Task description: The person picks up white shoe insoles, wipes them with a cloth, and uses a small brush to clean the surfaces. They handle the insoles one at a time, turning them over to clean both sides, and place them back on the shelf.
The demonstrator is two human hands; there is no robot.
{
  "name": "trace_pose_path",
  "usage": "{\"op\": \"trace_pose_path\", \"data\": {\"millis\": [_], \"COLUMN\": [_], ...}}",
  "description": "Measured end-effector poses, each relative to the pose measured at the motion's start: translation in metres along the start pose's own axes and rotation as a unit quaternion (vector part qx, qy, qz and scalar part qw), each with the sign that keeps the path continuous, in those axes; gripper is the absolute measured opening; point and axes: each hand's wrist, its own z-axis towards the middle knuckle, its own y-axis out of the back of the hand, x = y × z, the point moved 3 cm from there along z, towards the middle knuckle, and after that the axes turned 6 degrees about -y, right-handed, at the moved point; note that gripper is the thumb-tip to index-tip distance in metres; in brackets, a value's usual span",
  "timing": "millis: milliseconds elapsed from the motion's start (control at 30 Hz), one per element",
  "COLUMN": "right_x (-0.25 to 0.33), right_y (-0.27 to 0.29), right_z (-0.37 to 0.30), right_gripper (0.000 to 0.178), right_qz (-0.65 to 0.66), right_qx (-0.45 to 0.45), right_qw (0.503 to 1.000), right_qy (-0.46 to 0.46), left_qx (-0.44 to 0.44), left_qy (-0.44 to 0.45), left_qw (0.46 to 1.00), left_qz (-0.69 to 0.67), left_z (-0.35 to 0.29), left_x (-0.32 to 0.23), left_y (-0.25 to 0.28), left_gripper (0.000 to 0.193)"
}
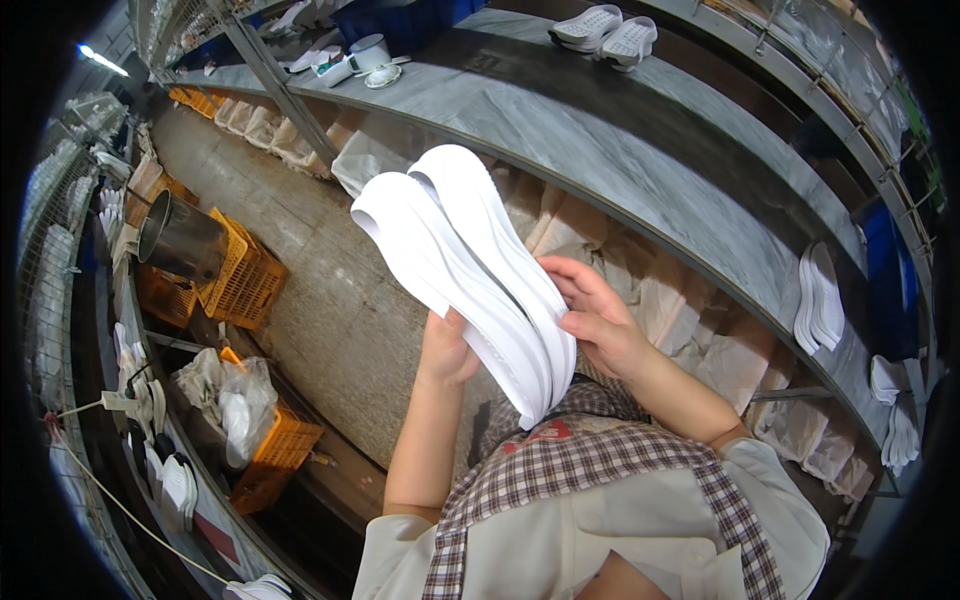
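Note:
A pair of white shoe soles is held up in front of me, side by side and touching, toes and heels aligned, sidewalls with wavy ridges. My left hand (448, 345) grips the left shoe sole (420, 240) along its outer edge, most of its fingers hidden beneath. My right hand (592, 312) holds the right shoe sole (490, 225) at its side, thumb on the near edge and fingers curled round behind. The rounded upper ends point away from me, over the floor, and the narrower lower ends sit close to my checked apron (540, 465).
Beyond my hands curves a grey marble-look bench with a dark conveyor belt (520, 70), carrying more white soles (605, 35) and another pair (818, 298) at right. A white mug (370, 52) stands far off. Orange crates (245, 270), a metal bucket (185, 237) and a second bench line my left.

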Motion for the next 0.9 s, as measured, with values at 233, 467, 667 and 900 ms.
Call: {"op": "trace_pose_path", "data": {"millis": [233,467,667,900], "right_x": [0.004,0.006,0.002,-0.009], "right_y": [0.009,0.016,0.022,0.028], "right_z": [0.009,0.015,0.019,0.02], "right_gripper": [0.072,0.085,0.094,0.098], "right_qz": [-0.035,-0.116,-0.19,-0.17], "right_qx": [0.01,0.021,0.039,0.044], "right_qw": [0.999,0.991,0.978,0.981], "right_qy": [-0.023,-0.062,-0.08,-0.08], "left_qx": [0.01,0.005,0.027,0.07], "left_qy": [0.006,0.018,0.037,0.016], "left_qw": [0.998,0.992,0.973,0.95], "left_qz": [0.064,0.128,0.225,0.303], "left_z": [0.003,0.005,0.001,0.005], "left_x": [-0.009,-0.011,-0.016,-0.02], "left_y": [-0.006,-0.005,0.003,0.008], "left_gripper": [0.083,0.088,0.082,0.067]}}
